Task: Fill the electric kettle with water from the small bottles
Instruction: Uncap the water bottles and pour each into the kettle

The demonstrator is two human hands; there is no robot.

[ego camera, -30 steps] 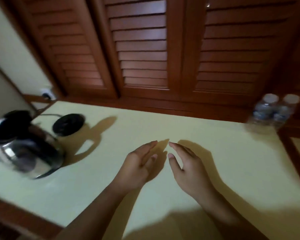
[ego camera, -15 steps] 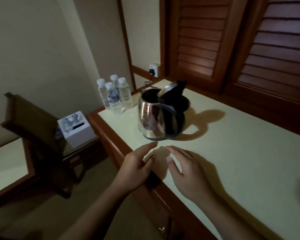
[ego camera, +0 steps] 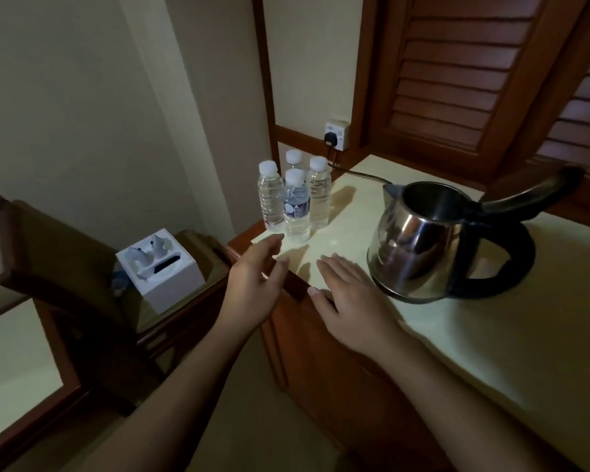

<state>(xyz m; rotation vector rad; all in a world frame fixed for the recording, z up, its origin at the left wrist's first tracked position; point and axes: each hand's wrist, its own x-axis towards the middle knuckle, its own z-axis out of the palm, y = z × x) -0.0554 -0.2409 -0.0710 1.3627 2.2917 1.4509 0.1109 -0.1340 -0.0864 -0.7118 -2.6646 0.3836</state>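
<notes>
Cream countertop [ego camera: 491, 335], wooden shutters [ego camera: 457, 80], beige wall [ego camera: 82, 97]

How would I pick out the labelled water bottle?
Find the steel kettle on the pale counter. Left of it, at the counter's corner, four small capped bottles cluster. The labelled bottle stands frontmost, the only one showing a blue label.

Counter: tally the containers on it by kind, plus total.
small bottles: 4
electric kettle: 1
Total: 5
</notes>
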